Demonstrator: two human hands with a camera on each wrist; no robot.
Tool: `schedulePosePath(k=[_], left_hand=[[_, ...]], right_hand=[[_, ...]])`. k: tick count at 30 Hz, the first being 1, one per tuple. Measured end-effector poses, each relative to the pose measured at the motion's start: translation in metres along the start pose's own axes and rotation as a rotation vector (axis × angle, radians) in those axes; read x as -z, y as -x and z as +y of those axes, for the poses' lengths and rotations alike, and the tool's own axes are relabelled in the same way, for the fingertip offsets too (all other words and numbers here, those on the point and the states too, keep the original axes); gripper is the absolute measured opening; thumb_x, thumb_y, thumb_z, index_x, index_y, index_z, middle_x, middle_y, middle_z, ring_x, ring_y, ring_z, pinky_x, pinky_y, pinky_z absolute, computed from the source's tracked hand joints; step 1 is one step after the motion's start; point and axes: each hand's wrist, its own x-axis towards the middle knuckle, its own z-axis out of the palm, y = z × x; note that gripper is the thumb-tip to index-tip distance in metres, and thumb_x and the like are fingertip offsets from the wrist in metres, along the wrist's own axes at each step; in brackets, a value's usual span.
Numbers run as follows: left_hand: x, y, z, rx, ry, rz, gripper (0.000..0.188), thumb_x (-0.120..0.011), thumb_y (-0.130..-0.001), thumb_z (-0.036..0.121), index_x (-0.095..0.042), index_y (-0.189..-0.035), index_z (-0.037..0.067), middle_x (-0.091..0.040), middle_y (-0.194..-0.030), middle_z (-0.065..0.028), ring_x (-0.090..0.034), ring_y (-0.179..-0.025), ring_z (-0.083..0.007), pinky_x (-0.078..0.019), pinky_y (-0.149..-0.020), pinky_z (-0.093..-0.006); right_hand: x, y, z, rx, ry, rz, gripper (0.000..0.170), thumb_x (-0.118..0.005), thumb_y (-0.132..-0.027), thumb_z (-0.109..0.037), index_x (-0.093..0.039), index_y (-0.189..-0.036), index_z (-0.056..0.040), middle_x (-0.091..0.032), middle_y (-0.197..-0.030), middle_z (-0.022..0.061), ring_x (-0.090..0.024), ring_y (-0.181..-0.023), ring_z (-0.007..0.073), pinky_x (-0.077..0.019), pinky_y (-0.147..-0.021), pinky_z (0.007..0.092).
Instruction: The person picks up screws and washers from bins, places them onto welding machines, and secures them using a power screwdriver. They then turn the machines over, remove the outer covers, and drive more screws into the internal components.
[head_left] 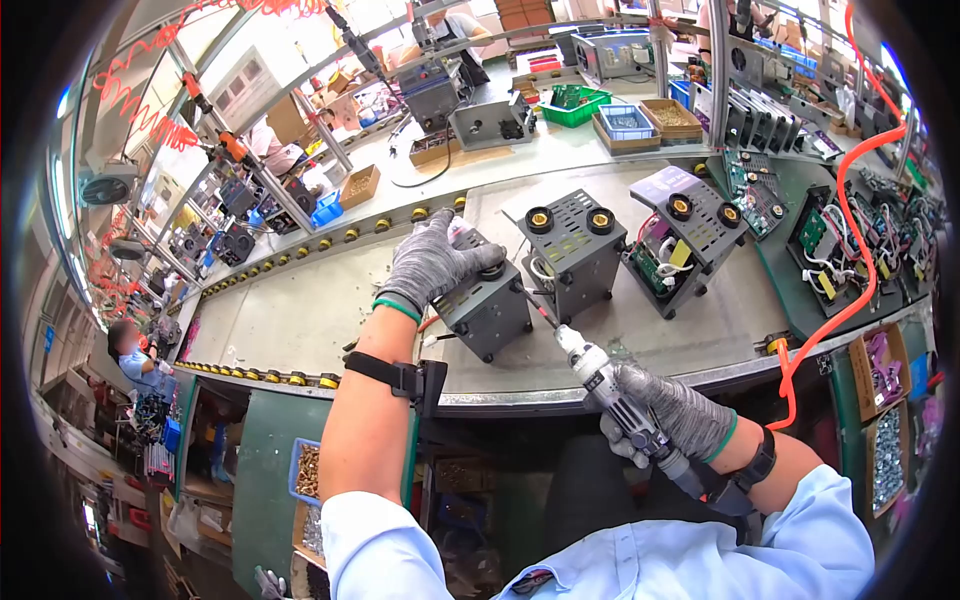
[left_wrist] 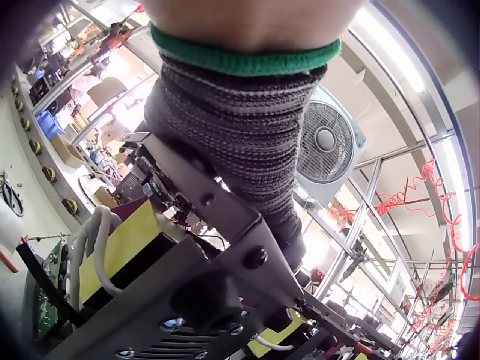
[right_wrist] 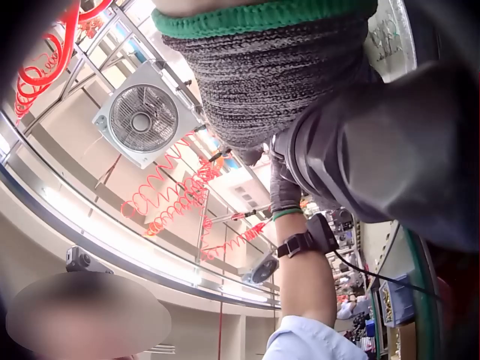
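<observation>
Gloved, my left hand [head_left: 430,262] is gripping the top of the leftmost grey metal case [head_left: 492,318] at 11 o'clock, presumably steadying it against the tool's push. My right hand [head_left: 680,410] is wrapping round a power screwdriver [head_left: 605,385], pointing its bit [head_left: 541,310] towards 11 o'clock, beside that case's right side; whether it is touching, I cannot tell. A second case [head_left: 575,283] is standing at 12 o'clock, a third case [head_left: 697,238] at 1 o'clock, perhaps spaced for tool access.

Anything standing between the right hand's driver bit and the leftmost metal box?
Nothing visible. In the head view, the driver bit points toward the right side of the leftmost metal box, contact unclear. The middle box stands close beside the bit.
</observation>
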Motion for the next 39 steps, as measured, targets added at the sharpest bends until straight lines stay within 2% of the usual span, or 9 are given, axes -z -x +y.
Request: schedulePosePath(k=[2,4,11,16,30,32,37,39], left_hand=[[-0.001,0.001,-0.001,-0.005,0.014,0.001,0.121,-0.077,-0.067,0.079,-0.045,-0.153,0.000,-0.058,-0.143,-0.0299,-0.058,-0.134,-0.0406,-0.0461,-0.113,-0.0462],[0.000,0.001,0.000,-0.015,0.005,0.016,0.120,-0.077,-0.067,0.078,-0.046,-0.152,-0.001,-0.058,-0.144,-0.0292,-0.058,-0.134,-0.0396,-0.0463,-0.113,-0.0457],[0.005,0.005,0.003,-0.027,0.051,-0.003,0.121,-0.078,-0.068,0.076,-0.044,-0.153,-0.003,-0.058,-0.143,-0.0306,-0.058,-0.134,-0.0394,-0.0454,-0.114,-0.0450],[-0.002,0.001,-0.003,-0.025,0.069,0.032,0.124,-0.080,-0.065,0.077,-0.045,-0.152,-0.003,-0.059,-0.142,-0.0305,-0.060,-0.132,-0.0392,-0.0469,-0.113,-0.0446],[-0.003,-0.001,-0.004,-0.022,0.069,0.008,0.120,-0.079,-0.066,0.075,-0.046,-0.152,-0.002,-0.061,-0.140,-0.0307,-0.061,-0.130,-0.0398,-0.0472,-0.112,-0.0454],[-0.004,0.000,-0.003,-0.037,0.033,0.059,0.119,-0.079,-0.067,0.074,-0.046,-0.152,-0.002,-0.062,-0.138,-0.0302,-0.061,-0.130,-0.0397,-0.0471,-0.112,-0.0452],[0.002,0.001,0.001,-0.029,0.047,0.006,0.118,-0.079,-0.069,0.075,-0.045,-0.153,-0.001,-0.062,-0.137,-0.0308,-0.061,-0.129,-0.0398,-0.0467,-0.112,-0.0456],[0.002,0.001,0.001,-0.029,0.042,0.000,0.122,-0.079,-0.065,0.077,-0.046,-0.152,-0.001,-0.058,-0.143,-0.0302,-0.059,-0.133,-0.0397,-0.0472,-0.112,-0.0465]], right_hand=[[0.001,-0.002,0.001,0.006,-0.022,-0.014,0.058,-0.066,-0.095,-0.063,-0.062,-0.118,-0.0106,-0.069,-0.084,0.0098,-0.069,-0.065,0.0226,-0.0604,-0.048,0.0343],[0.001,-0.002,0.000,0.014,-0.157,-0.141,0.058,-0.066,-0.095,-0.062,-0.063,-0.120,-0.0103,-0.070,-0.085,0.0104,-0.068,-0.064,0.0230,-0.0598,-0.047,0.0338],[0.001,-0.007,0.000,0.023,-0.121,-0.162,0.061,-0.069,-0.094,-0.062,-0.062,-0.122,-0.0079,-0.069,-0.084,0.0125,-0.069,-0.065,0.0241,-0.0603,-0.047,0.0352],[-0.001,-0.008,-0.001,0.018,-0.153,-0.193,0.061,-0.069,-0.094,-0.061,-0.061,-0.122,-0.0071,-0.068,-0.082,0.0125,-0.069,-0.065,0.0248,-0.0613,-0.048,0.0369],[-0.005,-0.010,0.000,-0.011,-0.212,-0.158,0.056,-0.065,-0.096,-0.063,-0.062,-0.116,-0.0108,-0.069,-0.082,0.0137,-0.069,-0.063,0.0253,-0.0603,-0.046,0.0363],[-0.006,-0.011,0.001,0.005,-0.221,-0.164,0.054,-0.065,-0.097,-0.062,-0.063,-0.115,-0.0108,-0.069,-0.082,0.0134,-0.069,-0.063,0.0251,-0.0602,-0.046,0.0362],[-0.003,-0.015,0.004,-0.007,-0.214,-0.149,0.054,-0.061,-0.098,-0.063,-0.064,-0.114,-0.0113,-0.068,-0.081,0.0115,-0.069,-0.061,0.0240,-0.0601,-0.045,0.0361],[-0.006,-0.012,0.002,-0.011,-0.189,-0.129,0.055,-0.061,-0.098,-0.065,-0.064,-0.114,-0.0118,-0.068,-0.080,0.0112,-0.068,-0.061,0.0240,-0.0600,-0.045,0.0359]])
